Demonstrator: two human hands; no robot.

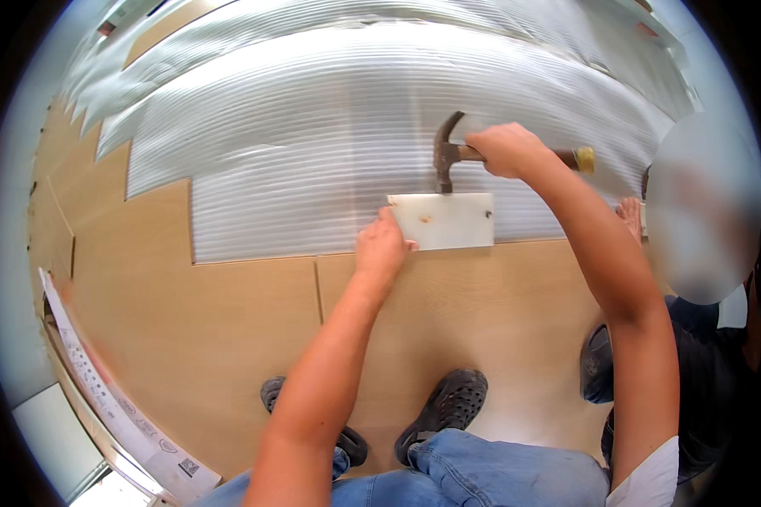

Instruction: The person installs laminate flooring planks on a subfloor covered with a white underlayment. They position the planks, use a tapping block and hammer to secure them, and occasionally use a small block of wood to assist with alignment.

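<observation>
My right hand (511, 150) is closed round the handle of a claw hammer (446, 154). The hammer's face is at the far edge of a white rectangular block (448, 221), touching it or just short of it. With its fingers on the block's left end, my left hand (384, 247) grips that block. The block lies across the front edge of the wood-look floor planks (431, 287), partly over the ribbed silvery underlay (296, 169). Small brown marks show on the block.
A person (702, 338) in dark clothes crouches at the right, a hand (630, 218) near the plank edge. Stepped plank ends (156, 211) run along the left. A long printed carton (118, 406) lies at the lower left. My dark clogs (448, 401) stand on the planks.
</observation>
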